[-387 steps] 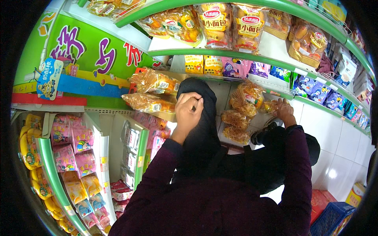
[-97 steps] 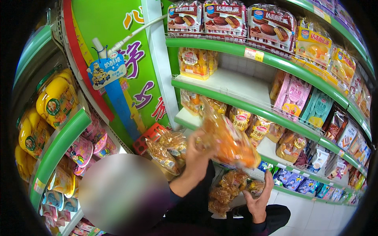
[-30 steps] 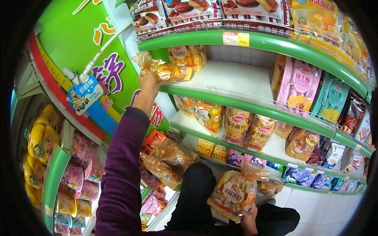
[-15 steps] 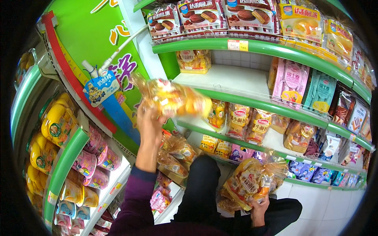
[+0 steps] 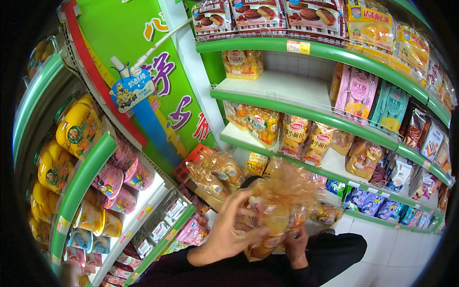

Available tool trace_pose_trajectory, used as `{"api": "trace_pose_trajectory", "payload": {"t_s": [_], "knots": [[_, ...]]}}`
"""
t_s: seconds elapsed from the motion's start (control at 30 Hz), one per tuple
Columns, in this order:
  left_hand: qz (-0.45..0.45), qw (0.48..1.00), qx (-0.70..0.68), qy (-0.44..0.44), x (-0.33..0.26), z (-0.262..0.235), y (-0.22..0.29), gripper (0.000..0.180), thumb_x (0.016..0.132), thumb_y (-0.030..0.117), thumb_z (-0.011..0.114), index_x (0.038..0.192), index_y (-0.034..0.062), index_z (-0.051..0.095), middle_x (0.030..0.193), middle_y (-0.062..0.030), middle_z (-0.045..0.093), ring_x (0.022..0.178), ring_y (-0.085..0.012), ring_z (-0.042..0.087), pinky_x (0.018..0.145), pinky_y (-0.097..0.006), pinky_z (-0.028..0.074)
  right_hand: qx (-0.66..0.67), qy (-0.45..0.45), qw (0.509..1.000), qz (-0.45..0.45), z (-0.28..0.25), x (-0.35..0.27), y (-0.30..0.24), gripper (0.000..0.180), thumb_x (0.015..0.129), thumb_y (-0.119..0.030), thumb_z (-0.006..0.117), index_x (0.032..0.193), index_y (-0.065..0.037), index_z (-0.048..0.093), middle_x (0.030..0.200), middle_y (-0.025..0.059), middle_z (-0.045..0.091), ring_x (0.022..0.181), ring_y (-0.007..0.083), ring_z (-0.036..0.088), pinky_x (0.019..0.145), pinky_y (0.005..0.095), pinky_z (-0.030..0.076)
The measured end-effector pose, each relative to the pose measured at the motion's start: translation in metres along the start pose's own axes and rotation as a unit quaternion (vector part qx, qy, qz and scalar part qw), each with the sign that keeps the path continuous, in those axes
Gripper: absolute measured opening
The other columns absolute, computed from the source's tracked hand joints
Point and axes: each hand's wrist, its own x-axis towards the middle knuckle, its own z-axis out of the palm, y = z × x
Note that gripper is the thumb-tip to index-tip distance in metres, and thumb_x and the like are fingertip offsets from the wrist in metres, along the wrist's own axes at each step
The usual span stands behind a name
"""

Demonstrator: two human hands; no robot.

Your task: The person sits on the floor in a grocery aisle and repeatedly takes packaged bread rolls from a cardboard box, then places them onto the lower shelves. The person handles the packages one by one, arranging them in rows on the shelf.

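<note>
The bread bag (image 5: 282, 205) was held off the shelves, in view below the lower shelf's (image 5: 237, 137) front edge – its print was blurred. The right hand (image 5: 296, 244) grasped its lower right side. The left hand (image 5: 232, 229), fingers spread, lay against its left side; whether it gripped could not be told. Bread packs (image 5: 295, 136) along that edge bore red oval labels. A white-and-yellow price tag (image 5: 298, 47) marked the top shelf's (image 5: 239, 45) edge – purple lettering (image 5: 161, 75) covered the green panel (image 5: 114, 43).
</note>
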Motion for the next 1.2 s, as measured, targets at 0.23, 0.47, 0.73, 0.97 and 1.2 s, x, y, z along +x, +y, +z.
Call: {"api": "trace_pose_trajectory", "payload": {"t_s": [0.23,0.47,0.73,0.97,1.2], "knots": [[0.086,0.942,0.297,-0.131,-0.011,0.011,-0.047,0.065,0.089,0.035,0.083,0.144,0.0116,0.059,0.143,-0.0161,0.062,0.131,-0.0384,0.060,0.105,-0.045,0.053,0.108,-0.138,0.980,0.092,-0.017,-0.016,0.078,0.056,0.096,-0.015,0.078,0.144,0.002,0.055,0.130,0.0134,0.069,0.112,0.0269,0.071,0.098,0.0420,0.059],[0.077,0.904,0.420,-0.020,0.011,-0.010,-0.085,0.096,0.077,0.027,0.095,0.153,0.0014,0.043,0.158,-0.0305,0.042,0.146,-0.0447,0.045,0.118,-0.048,0.042,0.171,-0.131,0.964,0.158,-0.036,0.008,0.092,0.062,0.098,-0.017,0.072,0.152,-0.001,0.046,0.143,0.0122,0.061,0.127,0.0280,0.062,0.107,0.0444,0.052],[-0.190,0.962,0.026,-0.196,-0.002,-0.028,-0.171,0.105,0.093,0.043,0.082,0.164,-0.0033,0.020,0.161,-0.0269,0.035,0.150,-0.0367,0.039,0.113,-0.041,0.047,0.309,-0.061,0.947,0.056,-0.016,0.000,0.038,0.085,0.101,-0.029,0.068,0.167,-0.003,0.021,0.167,0.0165,0.035,0.150,0.0350,0.041,0.125,0.0499,0.034],[-0.183,0.974,0.095,-0.092,0.002,-0.005,-0.151,0.102,0.090,0.053,0.081,0.161,-0.0007,0.031,0.159,-0.0281,0.035,0.150,-0.0406,0.037,0.124,-0.044,0.033,0.093,-0.119,0.985,0.086,0.005,-0.016,0.005,0.087,0.090,-0.017,0.076,0.160,0.000,0.028,0.153,0.0224,0.053,0.140,0.0351,0.054,0.119,0.0479,0.042],[-0.167,0.985,-0.031,-0.037,-0.020,-0.007,-0.168,0.085,0.099,0.020,0.077,0.162,0.0007,0.024,0.161,-0.0210,0.037,0.153,-0.0287,0.033,0.123,-0.039,0.034,0.159,-0.094,0.979,0.084,0.021,-0.016,0.016,0.092,0.084,-0.030,0.083,0.156,0.003,0.036,0.144,0.0229,0.059,0.130,0.0362,0.063,0.111,0.0494,0.053]]}}
